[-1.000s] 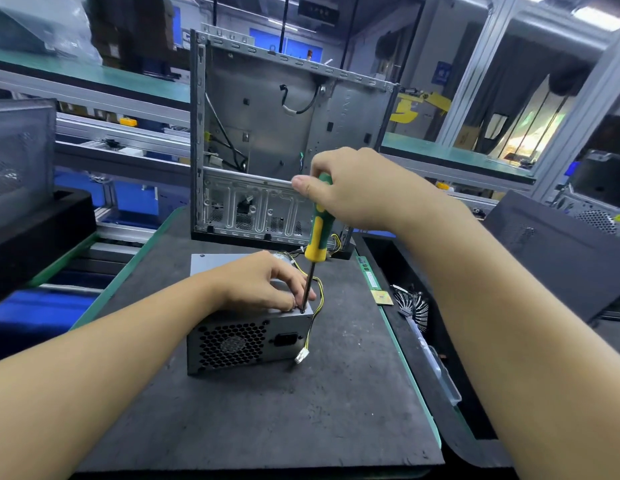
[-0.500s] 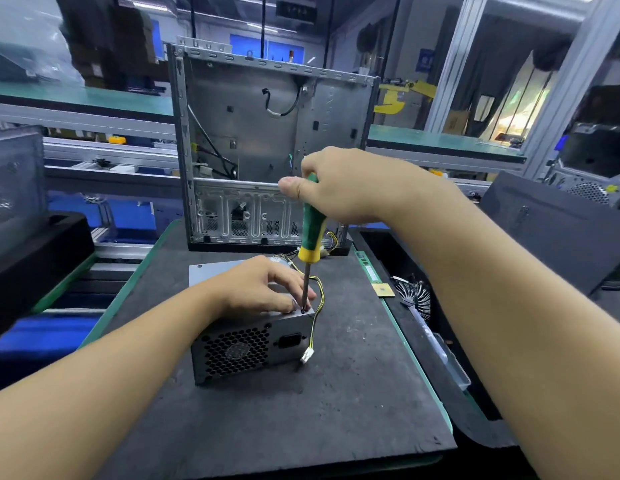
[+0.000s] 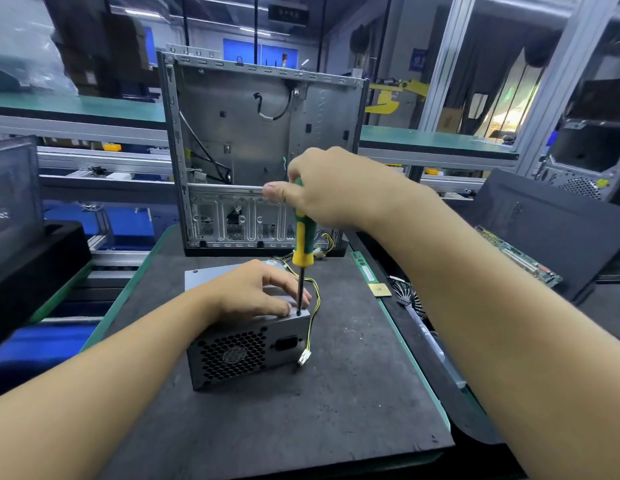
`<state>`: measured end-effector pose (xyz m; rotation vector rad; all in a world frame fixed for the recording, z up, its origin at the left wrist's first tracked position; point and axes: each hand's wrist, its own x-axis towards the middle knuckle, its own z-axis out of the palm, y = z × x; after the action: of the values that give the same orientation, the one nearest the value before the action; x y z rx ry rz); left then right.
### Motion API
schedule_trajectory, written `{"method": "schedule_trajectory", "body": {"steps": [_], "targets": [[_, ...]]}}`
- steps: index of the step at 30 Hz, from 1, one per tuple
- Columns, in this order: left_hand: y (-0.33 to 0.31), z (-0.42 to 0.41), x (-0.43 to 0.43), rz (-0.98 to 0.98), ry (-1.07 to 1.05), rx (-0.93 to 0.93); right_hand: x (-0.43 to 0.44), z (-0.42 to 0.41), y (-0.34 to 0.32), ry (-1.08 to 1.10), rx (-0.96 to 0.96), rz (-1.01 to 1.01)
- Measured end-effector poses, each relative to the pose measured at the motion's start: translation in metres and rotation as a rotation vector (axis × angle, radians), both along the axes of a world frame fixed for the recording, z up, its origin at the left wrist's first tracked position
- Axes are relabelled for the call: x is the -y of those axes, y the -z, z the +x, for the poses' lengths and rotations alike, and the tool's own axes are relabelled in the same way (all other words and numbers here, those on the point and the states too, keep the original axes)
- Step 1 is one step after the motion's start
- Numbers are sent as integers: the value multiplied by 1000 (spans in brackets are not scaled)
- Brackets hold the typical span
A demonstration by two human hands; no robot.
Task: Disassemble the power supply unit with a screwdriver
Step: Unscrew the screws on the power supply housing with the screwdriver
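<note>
Little is changing since the earlier frame: the right hand [image 3: 339, 188] is sliding its thumb slightly further left on the screwdriver [image 3: 303, 237], whose tip is staying on the same corner. The power supply unit [image 3: 232, 355] is sitting on the dark mat [image 3: 301, 427] in front of the person, fan grille facing the camera. The screwdriver is standing nearly upright, its tip meeting the unit's near-right top corner, and the right hand is curling fingers and thumb round the top of the green-and-yellow handle. The left hand [image 3: 256, 292] is lying on the lid, fingers loosely extended, pressing just beside the shaft. Yellow and black wires [image 3: 315, 299] are trailing down the unit's right side, ending in a white connector [image 3: 304, 358]. Behind, an open computer case [image 3: 267, 133] is standing upright. Right of the mat, a memory stick [image 3: 364, 268], a processor chip [image 3: 379, 290] and a cooler fan [image 3: 410, 299] are lying.
</note>
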<state>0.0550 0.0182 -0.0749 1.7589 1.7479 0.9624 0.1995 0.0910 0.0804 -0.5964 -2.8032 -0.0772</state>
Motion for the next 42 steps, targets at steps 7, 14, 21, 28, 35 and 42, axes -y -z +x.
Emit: {"method": "schedule_trajectory", "body": {"steps": [7,14,21,28,35,42], "targets": [[-1,3,3,25,3,19,0,14,-14,-140,144,-159],[0,3,2,-22,-40,31,-1,2,-3,86,66,65],[0,5,2,-5,-32,-15,0,15,-17,-105,134,-163],[1,1,2,-23,-32,30,-3,4,-2,49,33,-15],[1,1,1,-31,-30,45,-7,14,-13,-90,67,-201],[-1,2,2,-31,-36,28,-5,3,-2,45,51,-13]]}}
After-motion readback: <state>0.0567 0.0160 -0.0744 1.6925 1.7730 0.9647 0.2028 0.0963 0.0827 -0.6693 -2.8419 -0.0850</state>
